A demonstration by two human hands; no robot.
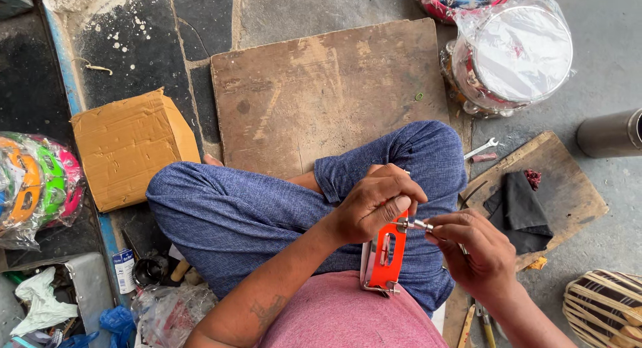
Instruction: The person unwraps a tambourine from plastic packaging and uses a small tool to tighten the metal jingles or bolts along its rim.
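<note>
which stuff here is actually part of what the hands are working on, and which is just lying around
In hand:
orange plastic tambourine frame, held by left hand
small silver metal tool, held by right hand

Lying about:
brown cardboard box
flat wooden board
small silver spanner
black cloth
plastic-wrapped round tambourine

The stone floor (301, 14) carries a large wooden board (321, 87) at twelve o'clock; a cardboard box (127, 147) lies at nine o'clock. A smaller board (568, 187) lies at three o'clock; wrapped tambourines (511, 57) sit at one o'clock.
</note>
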